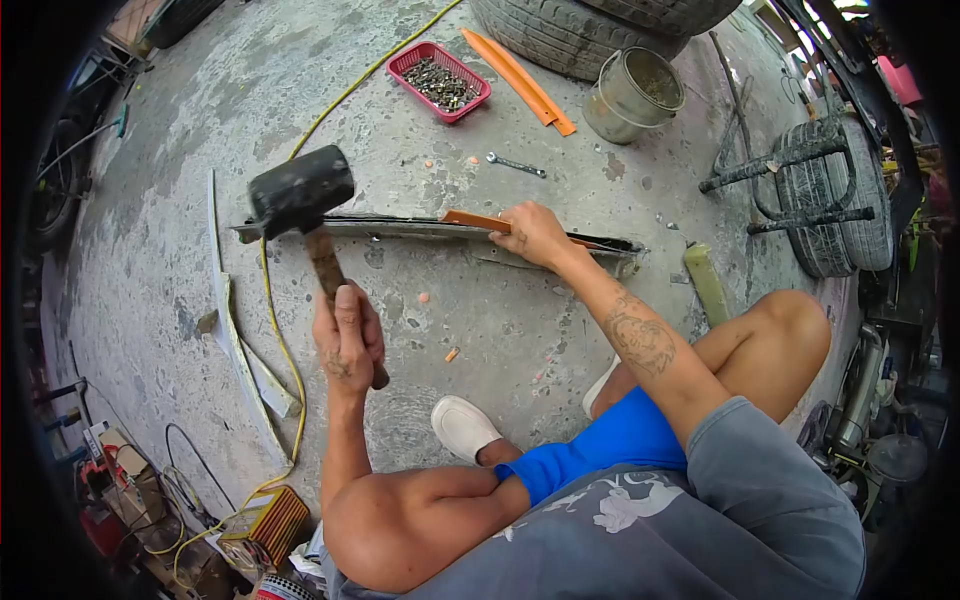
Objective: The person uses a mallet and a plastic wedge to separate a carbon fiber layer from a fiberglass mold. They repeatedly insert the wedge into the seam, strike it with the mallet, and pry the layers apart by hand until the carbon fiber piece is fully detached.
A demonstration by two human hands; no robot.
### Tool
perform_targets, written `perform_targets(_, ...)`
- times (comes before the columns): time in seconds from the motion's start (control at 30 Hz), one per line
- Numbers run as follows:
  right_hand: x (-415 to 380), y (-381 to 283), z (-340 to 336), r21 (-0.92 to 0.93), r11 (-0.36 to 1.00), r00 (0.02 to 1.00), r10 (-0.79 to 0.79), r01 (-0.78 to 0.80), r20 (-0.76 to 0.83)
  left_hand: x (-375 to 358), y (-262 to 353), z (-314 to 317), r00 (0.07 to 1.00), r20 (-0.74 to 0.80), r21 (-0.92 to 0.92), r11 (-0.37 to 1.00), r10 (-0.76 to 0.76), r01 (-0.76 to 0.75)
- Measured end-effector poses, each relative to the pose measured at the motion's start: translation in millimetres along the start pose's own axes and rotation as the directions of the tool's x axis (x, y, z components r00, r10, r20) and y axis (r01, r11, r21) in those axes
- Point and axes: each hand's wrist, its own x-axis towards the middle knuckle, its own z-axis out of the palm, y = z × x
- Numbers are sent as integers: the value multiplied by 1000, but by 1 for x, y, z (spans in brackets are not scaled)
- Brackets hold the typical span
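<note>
Gripping a black-headed mallet [302, 188], the left hand [348, 335] is closed about the wooden handle, its thumb lying along the shaft; from my remote post I see the handle's butt jutting below the fist and the head standing above it. The head overlaps the left part of a long panel [380, 232] in my view, and I cannot tell how far above the panel it hangs.

To the right of that grip and farther forward, the right hand [530, 235] is closed on an orange strip [473, 220] that lies along the panel. The panel rests near the floor [420, 370], extending to both sides of the right hand; I cannot make out whether the hidden fingertips also press on it.

Beyond the right hand I note a wrench [515, 165], then a red basket [466, 109] of small metal pieces [437, 85], a pair of orange lengths [515, 80] and, forward and to the right, a bucket [610, 112] beside stacked tyres [550, 40]. To the right of the right hand and nearer the body lies a yellowish block [708, 285]. Left of the mallet grip, I trace a yellow cord [301, 410] and pale strips [222, 300].
</note>
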Motion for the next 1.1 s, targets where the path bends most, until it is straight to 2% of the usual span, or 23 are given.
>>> perform_targets(0.03, 0, 3, 0, 8, 1000, 1000, -12, 12, -8, 0, -3, 4, 998, 7, -44, 997, -57, 57)
perform_targets(0.07, 0, 5, 0, 3, 1000, 1000, -13, 13, -6, 2, -5, 7, 991, 67, 145, 984, -113, 103)
perform_targets(0.13, 1, 6, -1, 47, 998, 999, -34, 35, -22, -2, -12, 24, 939, 163, 314, 918, -302, 240)
perform_targets(0.17, 3, 7, -1, 38, 999, 999, -36, 37, -26, -3, -16, 26, 944, 193, 221, 949, -267, 224)
perform_targets(0.2, 5, 9, 0, 32, 997, 997, -71, 72, -35, -1, -18, 26, 942, 216, 217, 954, -255, 209)
perform_targets(0.27, -6, 20, 3, 25, 997, 997, -77, 78, -33, -4, -29, 26, 982, 34, 82, 980, -186, 182)
perform_targets(0.33, -8, 30, 9, 3, 998, 998, -57, 57, -38, -8, -27, 35, 990, -25, -80, 987, -141, 138)
perform_targets(0.4, -3, 34, 12, 113, 988, 992, -97, 105, -77, -7, -43, 38, 982, 89, 207, 968, -164, 143)
perform_targets(0.53, -5, 32, 4, 173, 982, 995, -65, 78, -78, -8, -38, 48, 966, 168, 230, 961, -195, 154)
perform_targets(0.6, -8, 32, 7, 139, 988, 994, -61, 73, -86, -13, -33, 51, 989, 45, 5, 990, -141, 141)
perform_targets(0.67, -10, 33, 8, 171, 982, 994, -64, 79, -91, -13, -39, 52, 993, 30, 62, 992, -110, 108)
perform_targets(0.73, -11, 31, 7, 202, 976, 994, -71, 88, -88, -13, -37, 55, 966, 150, 273, 948, -212, 165)
perform_targets(0.77, -10, 32, 6, 200, 975, 992, -79, 96, -95, -12, -34, 52, 961, 154, 205, 959, -229, 196)
perform_targets(0.87, -14, 32, 3, 195, 978, 996, -61, 73, -69, -14, -29, 54, 995, 35, 35, 995, -91, 90)
perform_targets(0.9, -12, 31, 1, 183, 981, 998, -56, 63, -43, -13, -39, 55, 995, 35, 37, 995, -91, 90)
perform_targets(0.97, -13, 32, 2, 184, 979, 994, -69, 82, -79, -11, -66, 55, 996, 85, 321, 945, 35, -61)
perform_targets(1.0, -15, 33, 3, 186, 978, 991, -75, 95, -112, -11, -65, 52, 996, 85, 321, 945, 37, -63)
perform_targets(1.07, -14, 38, 3, 168, 982, 991, -69, 87, -113, -10, -52, 52, 977, 161, 303, 949, -141, 87)
perform_targets(1.1, -18, 41, 5, 156, 986, 993, -49, 66, -110, -11, -40, 54, 982, 107, 193, 972, -153, 130)
